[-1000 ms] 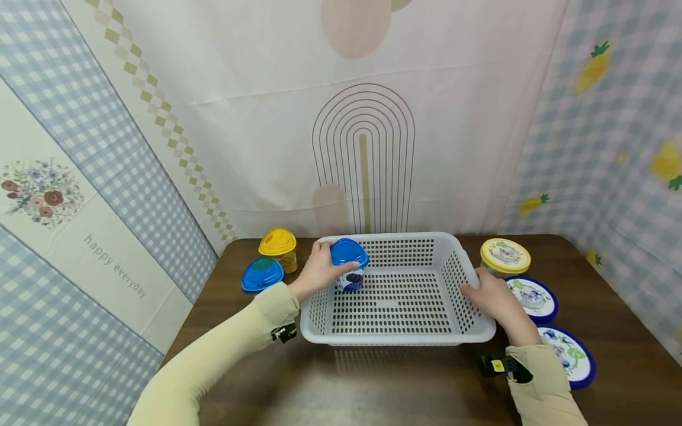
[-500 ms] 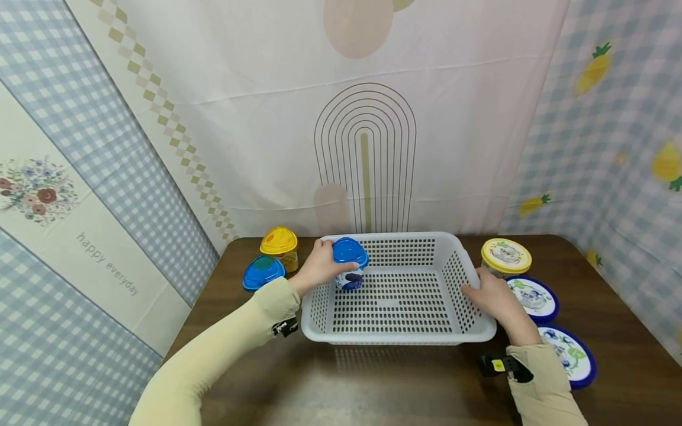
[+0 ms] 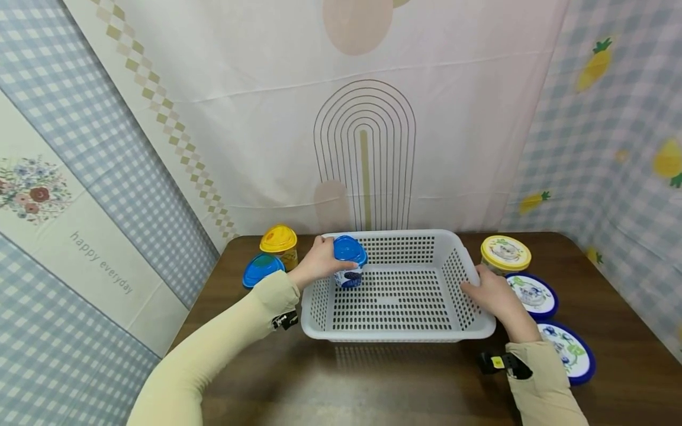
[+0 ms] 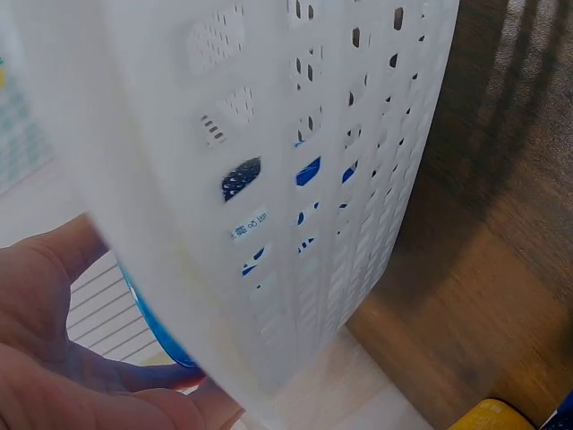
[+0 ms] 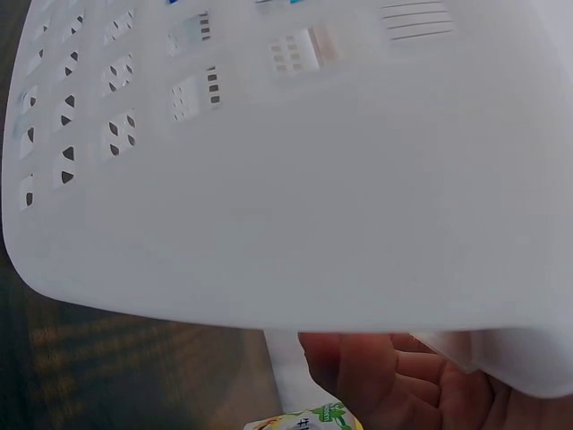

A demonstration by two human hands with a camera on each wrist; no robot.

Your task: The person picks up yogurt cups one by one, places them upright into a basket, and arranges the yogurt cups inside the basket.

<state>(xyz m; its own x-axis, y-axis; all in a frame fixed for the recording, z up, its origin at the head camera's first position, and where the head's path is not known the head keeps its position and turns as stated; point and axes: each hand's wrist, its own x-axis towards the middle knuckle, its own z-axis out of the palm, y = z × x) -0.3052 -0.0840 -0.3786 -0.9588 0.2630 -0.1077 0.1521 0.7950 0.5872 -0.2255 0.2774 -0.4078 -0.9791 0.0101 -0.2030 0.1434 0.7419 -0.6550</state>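
In the head view my left hand [image 3: 318, 260] grips a yogurt cup [image 3: 348, 275] with a blue lid and a dark berry print, thumb across its near side. The cup stands upright inside the left end of a white slotted plastic basket [image 3: 396, 336]. My right hand [image 3: 495, 293] holds the basket's right rim, thumb inside the wall and the other fingers hidden behind it. Through the slots in the left wrist view, parts of the cup's blue print show beyond the basket wall [image 4: 269, 331]. The right wrist view has my right hand [image 5: 385, 381] under the basket's rim.
Left of the basket stand a yellow-lidded cup [image 3: 279, 239] and another blue-lidded cup [image 3: 263, 270]. To the right are a yellow-lidded tub [image 3: 506, 253] and two blue-rimmed tubs [image 3: 533, 296], close beside my right forearm. A patterned cloth [image 3: 453, 148] hangs behind the brown table [image 3: 341, 390].
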